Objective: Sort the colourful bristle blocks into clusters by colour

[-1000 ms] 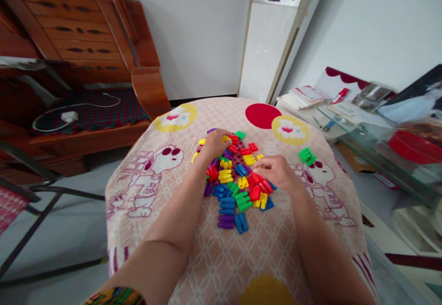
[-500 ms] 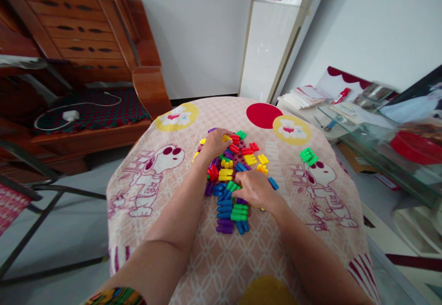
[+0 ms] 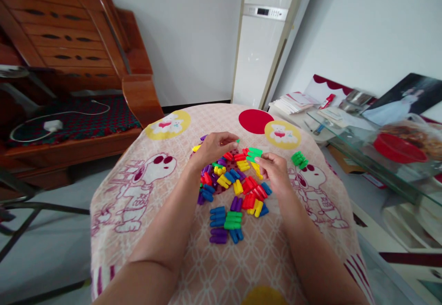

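My right hand (image 3: 273,169) pinches a green plastic toy block (image 3: 254,154) with rounded pegs, raised at the right side of a loose pile. At the far side of the pile is my left hand (image 3: 218,147), thumb and fingers closing round a small green block (image 3: 238,141), mostly hidden by the fingertips. Below the hands lie red blocks (image 3: 249,201), yellow blocks (image 3: 238,187) and purple blocks (image 3: 236,204). Nearer me, a blue block (image 3: 217,216) touches a green three-peg block (image 3: 233,221), with a purple block (image 3: 218,236) just below.
A patterned cloth covers the round table (image 3: 200,268). One green block group (image 3: 299,160) lies apart at the right. Beyond are a glass shelf with a red bowl (image 3: 400,148), a wooden bench (image 3: 76,66) at left, and a tall white cabinet unit (image 3: 257,56) behind.
My right hand has lifted a green block from the near pile and moved up and right with it. My left hand has shifted slightly right onto the green block at the back.
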A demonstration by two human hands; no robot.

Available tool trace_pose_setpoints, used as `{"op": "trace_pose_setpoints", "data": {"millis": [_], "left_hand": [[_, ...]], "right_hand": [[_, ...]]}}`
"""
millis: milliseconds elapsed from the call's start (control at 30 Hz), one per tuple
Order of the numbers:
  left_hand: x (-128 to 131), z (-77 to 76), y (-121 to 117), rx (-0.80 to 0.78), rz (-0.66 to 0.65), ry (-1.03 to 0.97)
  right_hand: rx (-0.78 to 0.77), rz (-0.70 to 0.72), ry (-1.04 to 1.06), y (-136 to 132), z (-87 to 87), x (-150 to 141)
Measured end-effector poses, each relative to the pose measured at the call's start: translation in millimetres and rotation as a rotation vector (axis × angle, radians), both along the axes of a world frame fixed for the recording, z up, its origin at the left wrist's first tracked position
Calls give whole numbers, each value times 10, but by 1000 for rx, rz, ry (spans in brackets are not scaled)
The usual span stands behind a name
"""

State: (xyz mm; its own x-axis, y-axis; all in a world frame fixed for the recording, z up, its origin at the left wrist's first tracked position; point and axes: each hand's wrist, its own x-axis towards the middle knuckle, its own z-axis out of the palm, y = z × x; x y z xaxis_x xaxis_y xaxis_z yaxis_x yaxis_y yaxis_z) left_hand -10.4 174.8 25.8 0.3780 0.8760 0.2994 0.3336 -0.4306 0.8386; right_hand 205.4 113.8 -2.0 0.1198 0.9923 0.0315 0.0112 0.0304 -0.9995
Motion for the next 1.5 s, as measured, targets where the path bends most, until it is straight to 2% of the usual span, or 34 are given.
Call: {"op": "trace_pose_setpoints", "data": {"millis": [133, 267, 433, 600, 767, 900, 1033, 1133, 1267, 1367, 1500], "left_hand": [[112, -68, -2, -75, -143, 1], [244, -113, -23, -101, -101, 60], [347, -131, -46, -188, 13, 27], [378, -136, -56, -205, 88, 50], [404, -154, -66, -212, 92, 107], [353, -177, -25, -257, 48, 66], [240, -151, 33, -194, 97, 37], [187, -108, 43, -205, 112, 8], [174, -85, 34, -229, 119, -10], [141, -87, 42, -214, 133, -5], [15, -79, 69, -196, 224, 4]], "right_hand": [[-9, 57, -16, -5, -47, -47], [28, 59, -156, 6, -116, -60], [321, -133, -670, -14, -164, -95], [501, -69, -1129, -66, -206, -162], [573, -49, -1290, -110, -183, -226], [472, -171, -1217, -32, -141, -69], [244, -422, -1119, 143, -122, 438], [65, -565, -1116, 224, -134, 828], [-12, -613, -1131, 256, -217, 1097], [-11, -621, -1108, 286, -302, 1153], [-44, -624, -1090, 321, -362, 1172]]}}
